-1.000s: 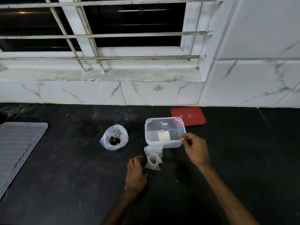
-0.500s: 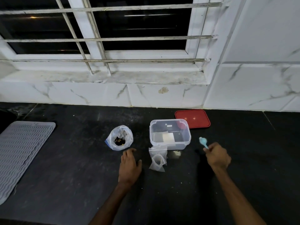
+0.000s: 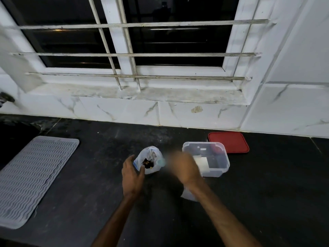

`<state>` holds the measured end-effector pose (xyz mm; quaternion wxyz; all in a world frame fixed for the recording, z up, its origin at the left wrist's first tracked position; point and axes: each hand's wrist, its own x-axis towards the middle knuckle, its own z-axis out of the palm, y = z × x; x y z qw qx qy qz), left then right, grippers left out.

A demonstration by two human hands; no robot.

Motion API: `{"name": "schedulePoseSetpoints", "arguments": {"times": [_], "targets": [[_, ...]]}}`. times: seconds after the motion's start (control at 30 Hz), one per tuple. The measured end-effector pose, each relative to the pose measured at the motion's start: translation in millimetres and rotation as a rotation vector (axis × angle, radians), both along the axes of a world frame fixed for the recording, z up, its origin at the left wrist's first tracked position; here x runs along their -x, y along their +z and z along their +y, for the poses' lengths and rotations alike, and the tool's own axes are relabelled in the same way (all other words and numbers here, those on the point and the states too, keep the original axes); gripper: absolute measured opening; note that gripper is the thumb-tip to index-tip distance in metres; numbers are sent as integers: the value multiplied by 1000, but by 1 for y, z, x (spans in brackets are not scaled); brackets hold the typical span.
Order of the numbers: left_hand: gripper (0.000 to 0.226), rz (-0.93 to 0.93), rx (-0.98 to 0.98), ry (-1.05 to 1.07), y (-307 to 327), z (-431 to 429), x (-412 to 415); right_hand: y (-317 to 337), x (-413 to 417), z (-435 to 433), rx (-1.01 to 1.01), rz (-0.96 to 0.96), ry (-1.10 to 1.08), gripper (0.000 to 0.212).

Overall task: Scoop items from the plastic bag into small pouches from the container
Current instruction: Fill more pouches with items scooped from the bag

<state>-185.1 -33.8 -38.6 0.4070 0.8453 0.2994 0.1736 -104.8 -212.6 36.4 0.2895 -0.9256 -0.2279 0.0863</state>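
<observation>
The left hand (image 3: 132, 175) cups the plastic bag (image 3: 151, 153); the blurred right hand (image 3: 183, 168) holds a blue scoop (image 3: 161, 162) beside it.

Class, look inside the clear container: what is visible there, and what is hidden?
Inside the clear container lies a flat white stack, likely pouches. The blurred right hand covers its left corner.

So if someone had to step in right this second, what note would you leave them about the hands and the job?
Left hand cups the plastic bag by its open mouth. Right hand, blurred, seems to hold a pale blue scoop beside the bag. The container stands open, with the red lid behind it. One pouch peeks out under the right forearm. No filled pouch in sight; scooping and filling remain.
</observation>
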Motion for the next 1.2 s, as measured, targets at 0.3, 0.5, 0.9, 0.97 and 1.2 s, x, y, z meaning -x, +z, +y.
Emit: {"name": "schedulePoseSetpoints", "arguments": {"times": [0.3,0.5,0.9,0.97,1.2], "targets": [[71,141,49,-169,-7,40,-39,-36,-9,69,366,-90,68,24],[29,264,230,-141,-19,50,-54,-57,-27,96,443,-9,43,24],[21,208,463,99,-37,49,-68,-85,-30,100,287,71,-135,22],[19,198,488,67,-38,48,-67,-87,-30,98,288,67,-138,23],[7,205,364,-209,-30,57,-71,-90,-27,98,294,43,-125,24]]}}
